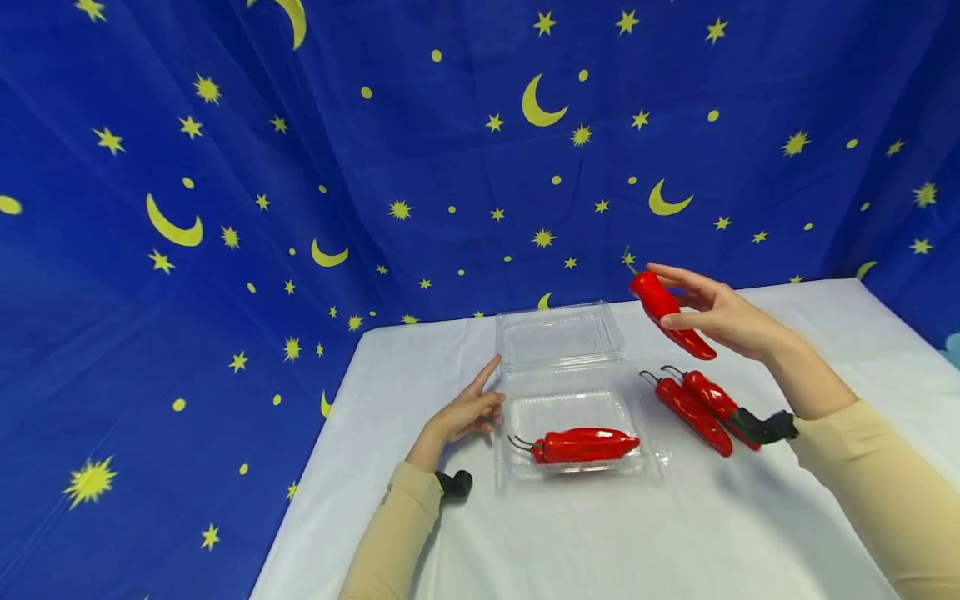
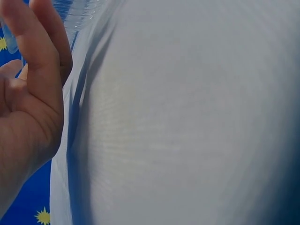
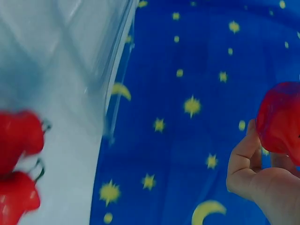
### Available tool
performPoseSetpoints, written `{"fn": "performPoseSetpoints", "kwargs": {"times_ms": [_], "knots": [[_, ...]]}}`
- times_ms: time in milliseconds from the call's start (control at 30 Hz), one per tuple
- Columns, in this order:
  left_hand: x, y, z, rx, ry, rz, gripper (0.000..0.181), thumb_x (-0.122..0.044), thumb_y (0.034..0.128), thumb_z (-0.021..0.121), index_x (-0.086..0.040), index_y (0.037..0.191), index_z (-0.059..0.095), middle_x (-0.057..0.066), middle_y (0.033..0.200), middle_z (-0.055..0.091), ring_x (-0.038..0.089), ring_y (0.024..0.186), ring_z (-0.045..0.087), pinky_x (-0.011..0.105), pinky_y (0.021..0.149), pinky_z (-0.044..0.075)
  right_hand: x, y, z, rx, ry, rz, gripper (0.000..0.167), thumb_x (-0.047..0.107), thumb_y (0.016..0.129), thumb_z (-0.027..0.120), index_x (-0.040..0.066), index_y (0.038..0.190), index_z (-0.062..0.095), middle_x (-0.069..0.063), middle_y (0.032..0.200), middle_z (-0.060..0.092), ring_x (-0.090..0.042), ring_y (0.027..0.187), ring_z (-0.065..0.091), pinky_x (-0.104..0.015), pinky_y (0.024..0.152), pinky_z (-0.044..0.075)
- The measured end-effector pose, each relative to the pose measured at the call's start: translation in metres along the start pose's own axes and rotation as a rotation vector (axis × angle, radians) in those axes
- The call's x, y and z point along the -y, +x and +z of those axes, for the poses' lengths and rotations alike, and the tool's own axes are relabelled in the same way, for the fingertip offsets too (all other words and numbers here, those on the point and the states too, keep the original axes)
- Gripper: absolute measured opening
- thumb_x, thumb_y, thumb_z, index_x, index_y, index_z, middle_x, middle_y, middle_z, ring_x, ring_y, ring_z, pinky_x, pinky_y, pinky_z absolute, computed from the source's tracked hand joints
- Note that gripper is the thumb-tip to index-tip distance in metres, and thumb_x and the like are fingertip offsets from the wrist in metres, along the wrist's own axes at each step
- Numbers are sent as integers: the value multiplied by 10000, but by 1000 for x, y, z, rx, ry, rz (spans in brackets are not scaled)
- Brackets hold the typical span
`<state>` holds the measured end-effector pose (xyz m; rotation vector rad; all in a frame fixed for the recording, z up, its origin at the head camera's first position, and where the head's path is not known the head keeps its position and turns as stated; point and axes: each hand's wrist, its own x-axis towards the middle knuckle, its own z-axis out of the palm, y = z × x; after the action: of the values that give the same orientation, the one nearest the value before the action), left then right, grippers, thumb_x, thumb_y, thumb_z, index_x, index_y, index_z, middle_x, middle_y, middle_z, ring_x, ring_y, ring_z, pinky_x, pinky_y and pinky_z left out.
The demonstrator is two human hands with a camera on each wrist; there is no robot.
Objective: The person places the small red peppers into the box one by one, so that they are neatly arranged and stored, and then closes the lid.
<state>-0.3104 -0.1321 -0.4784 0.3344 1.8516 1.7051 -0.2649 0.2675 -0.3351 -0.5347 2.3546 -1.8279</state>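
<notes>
My right hand [image 1: 723,315] holds a long red pepper [image 1: 660,304] up above the table, thumb on one side and fingers on the other. Its green stem points up and to the left. In the right wrist view the same red pepper [image 3: 283,124] is cut off by the frame edge. A clear plastic clamshell container [image 1: 570,400] lies with its lid [image 1: 558,335] folded back. Red peppers [image 1: 588,445] lie side by side at the container's near end, stems to the left. Beside its left edge is my left hand [image 1: 468,411], index finger extended; contact is unclear.
Two more red peppers, one nearer the container [image 1: 693,417] and one behind it [image 1: 712,392], lie on the white-covered table [image 1: 570,542] under my right wrist. A blue cloth [image 1: 450,150] with yellow stars and moons hangs behind and to the left.
</notes>
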Motion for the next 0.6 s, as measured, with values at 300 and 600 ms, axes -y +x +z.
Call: {"fn": "performPoseSetpoints", "kwargs": {"times_ms": [300,600], "knots": [[2,1,-1,6,2,12,768,-129,939,525,-455,1490,101,35,772,466,109,613,532,190,470,473,5,27,40,192,-28,-41,717,100,866,659,174,1488,309,-183,1435,307,-356,1159,433,-387,837,515],[2,1,0,-1,-4,18,755,-126,945,518,-468,1485,115,41,777,479,108,607,540,183,466,474,-11,40,82,390,-82,0,723,104,833,692,171,1472,358,-145,1405,377,-343,1165,434,-413,887,486]]}}
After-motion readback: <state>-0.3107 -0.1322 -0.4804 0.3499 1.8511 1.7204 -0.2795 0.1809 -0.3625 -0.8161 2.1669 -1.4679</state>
